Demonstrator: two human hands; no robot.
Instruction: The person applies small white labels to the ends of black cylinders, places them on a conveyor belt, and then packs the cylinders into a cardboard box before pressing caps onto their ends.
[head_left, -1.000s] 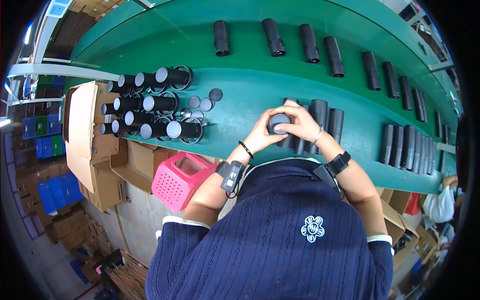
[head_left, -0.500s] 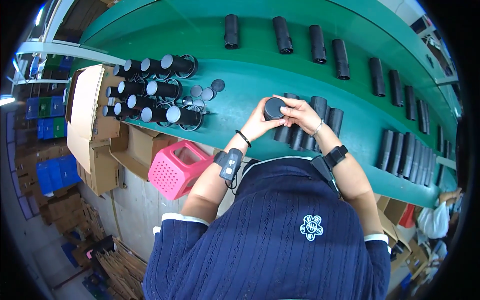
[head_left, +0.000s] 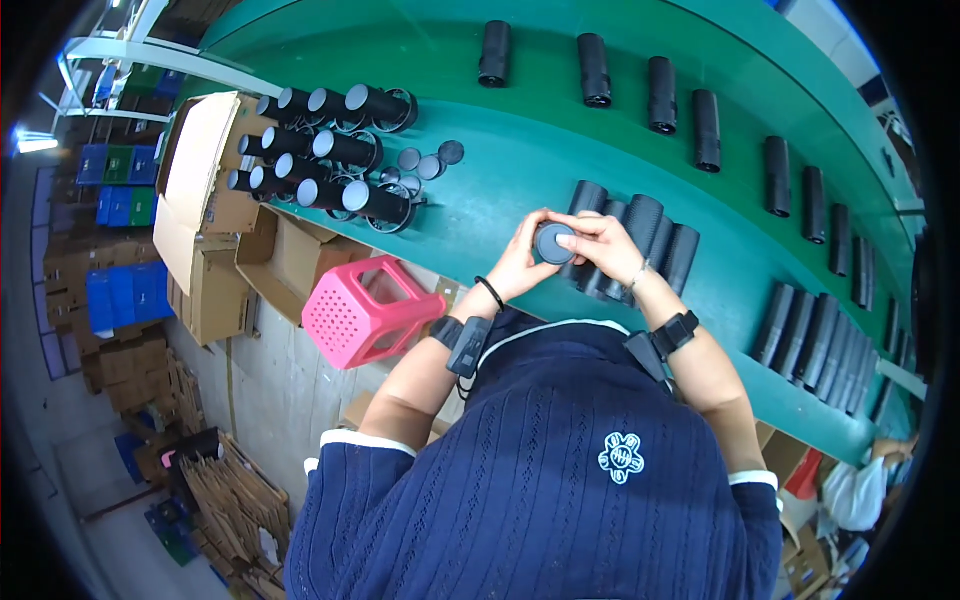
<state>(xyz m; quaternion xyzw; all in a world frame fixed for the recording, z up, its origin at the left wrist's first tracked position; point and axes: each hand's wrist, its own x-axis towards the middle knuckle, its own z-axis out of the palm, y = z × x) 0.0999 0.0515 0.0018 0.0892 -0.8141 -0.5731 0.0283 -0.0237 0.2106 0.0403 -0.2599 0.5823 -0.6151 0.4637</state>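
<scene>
At the near edge of the table (head_left: 500, 185), my left hand (head_left: 515, 264) and right hand (head_left: 608, 246) curl snugly around a round dark cap (head_left: 552, 246); I should apply thumb pressure evenly.

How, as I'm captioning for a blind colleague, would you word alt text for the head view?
A person's hands hold a round-ended black piece over a green bench. Black tubes sit nearby and farther right; grey-ended black cylinders form rows at left.

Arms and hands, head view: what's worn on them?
Short, navy, white-trimmed sleeves. The left hand is bare, its forearm wearing a black bracelet and dark boxy device; the right hand is bare too, with a silvery bangle and black strapped device.
</scene>
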